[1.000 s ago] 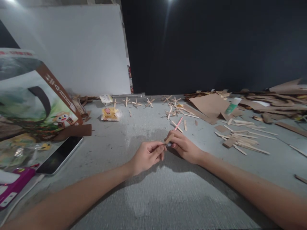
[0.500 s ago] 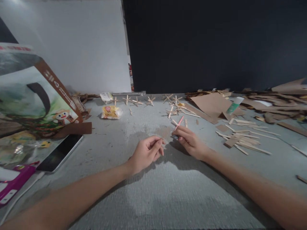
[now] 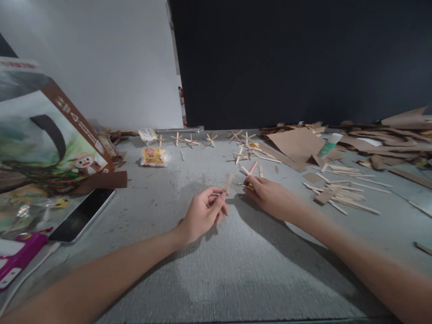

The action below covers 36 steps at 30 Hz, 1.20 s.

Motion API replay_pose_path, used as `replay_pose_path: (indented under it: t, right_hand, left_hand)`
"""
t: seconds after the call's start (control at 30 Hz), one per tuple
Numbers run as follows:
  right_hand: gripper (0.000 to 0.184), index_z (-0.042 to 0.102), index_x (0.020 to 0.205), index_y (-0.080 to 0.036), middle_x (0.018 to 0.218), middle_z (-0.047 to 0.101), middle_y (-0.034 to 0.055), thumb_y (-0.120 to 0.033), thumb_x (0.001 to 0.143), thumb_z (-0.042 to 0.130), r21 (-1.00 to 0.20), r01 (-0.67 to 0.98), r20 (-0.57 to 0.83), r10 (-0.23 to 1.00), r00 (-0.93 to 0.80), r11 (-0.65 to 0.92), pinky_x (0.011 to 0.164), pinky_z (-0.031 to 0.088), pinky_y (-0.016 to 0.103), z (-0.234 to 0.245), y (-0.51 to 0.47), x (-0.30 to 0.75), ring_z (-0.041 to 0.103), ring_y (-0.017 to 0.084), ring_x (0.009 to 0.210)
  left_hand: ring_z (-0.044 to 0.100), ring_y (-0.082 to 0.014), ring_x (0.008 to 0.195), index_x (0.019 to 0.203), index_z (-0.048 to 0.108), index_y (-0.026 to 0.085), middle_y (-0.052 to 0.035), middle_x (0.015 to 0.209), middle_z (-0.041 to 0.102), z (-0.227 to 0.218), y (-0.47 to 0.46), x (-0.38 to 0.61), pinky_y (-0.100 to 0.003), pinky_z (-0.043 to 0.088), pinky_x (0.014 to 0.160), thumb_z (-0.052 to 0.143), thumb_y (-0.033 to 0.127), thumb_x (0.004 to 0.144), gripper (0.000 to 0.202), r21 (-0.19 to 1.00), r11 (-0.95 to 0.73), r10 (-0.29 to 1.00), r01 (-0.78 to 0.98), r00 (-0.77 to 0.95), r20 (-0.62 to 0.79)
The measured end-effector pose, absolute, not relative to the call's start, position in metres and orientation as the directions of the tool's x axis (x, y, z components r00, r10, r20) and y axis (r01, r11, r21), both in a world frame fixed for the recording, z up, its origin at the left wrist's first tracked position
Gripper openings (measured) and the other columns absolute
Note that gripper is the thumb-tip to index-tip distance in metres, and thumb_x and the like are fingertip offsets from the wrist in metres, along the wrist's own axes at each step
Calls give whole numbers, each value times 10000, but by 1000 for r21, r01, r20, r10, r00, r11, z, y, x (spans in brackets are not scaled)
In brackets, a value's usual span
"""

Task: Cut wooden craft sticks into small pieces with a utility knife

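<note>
My left hand (image 3: 207, 208) is closed in a pinch, and a short, flat wooden stick (image 3: 229, 182) stands up from its fingertips. To the right of it, my right hand (image 3: 268, 195) lies low over the table with curled fingers. From under these fingers a thin grey tip with a bit of yellow (image 3: 249, 185) pokes out toward the left; most of this small tool is hidden. A red-and-white patterned stick (image 3: 253, 168) lies just beyond the right fingers, beside a short wooden piece (image 3: 261, 171). Several crossed-stick stars (image 3: 211, 140) lie farther back.
Loose wooden sticks (image 3: 347, 198) are heaped at the right, near cardboard (image 3: 297, 146) and a green-and-white tube (image 3: 329, 145). A phone (image 3: 84, 216), a purple device (image 3: 25, 254) and a large printed bag (image 3: 47, 130) stand at the left. A yellow packet (image 3: 153, 156) lies behind.
The stick at my left fingertips now stands upright and shows clearly. My right hand has turned and shifted slightly, showing the grey tip and yellow bit. The view has moved slightly.
</note>
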State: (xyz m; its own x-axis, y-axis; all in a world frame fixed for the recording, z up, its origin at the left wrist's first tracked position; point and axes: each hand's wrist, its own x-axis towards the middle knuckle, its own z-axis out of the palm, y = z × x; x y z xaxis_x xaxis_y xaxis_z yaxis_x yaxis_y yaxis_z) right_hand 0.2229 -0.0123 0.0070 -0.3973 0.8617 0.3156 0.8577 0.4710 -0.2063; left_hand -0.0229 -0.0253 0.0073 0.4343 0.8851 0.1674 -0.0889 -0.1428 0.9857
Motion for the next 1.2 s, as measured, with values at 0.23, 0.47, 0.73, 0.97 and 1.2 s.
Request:
replay_pose_path:
  t: [0.23,0.47,0.73,0.97,1.2]
  right_hand:
    - [214,659,1055,-216,1049,696,119,-416,1065,583,-61,828,292,803,-519,557,757,521,379,6,-10,229,695,294,954]
    - [282,719,1036,-219,1091,731,139,-278,1073,446,-142,936,376,892,-250,322,839,529,392,10,25,282,694,291,995]
    - [253,739,1092,-190,1124,723,157,-257,1033,503,-205,959,342,932,-118,196,917,525,399,-10,46,302,692,297,1024]
    - [335,759,1118,-172,1222,659,204,-456,1002,625,-192,981,349,936,52,17,1052,475,518,-16,54,284,573,394,1245]
    - [271,839,1049,-196,1282,659,230,-386,988,655,-232,957,157,964,216,-177,994,473,544,-6,52,267,569,441,1260]
  left_hand:
    - [520,-71,416,872,536,194,10,668,668,6,-22,-23,-197,355,398,752,661,874,515,988,-121,919,-101,364,150]
    - [543,-90,410,934,521,204,9,670,687,2,-17,-23,-201,347,378,746,685,865,535,984,-120,939,-131,307,155]
    - [566,-102,424,1102,584,172,-1,693,701,0,-13,-22,-214,350,381,767,671,853,587,982,-118,951,-149,269,155]
    - [573,-98,425,1018,555,188,-3,692,701,0,-14,-21,-207,364,383,750,664,878,533,980,-142,947,-142,269,177]
    - [610,-99,475,1034,505,199,-35,792,751,1,-17,-20,-210,438,426,763,568,902,469,973,-180,939,-147,268,215]
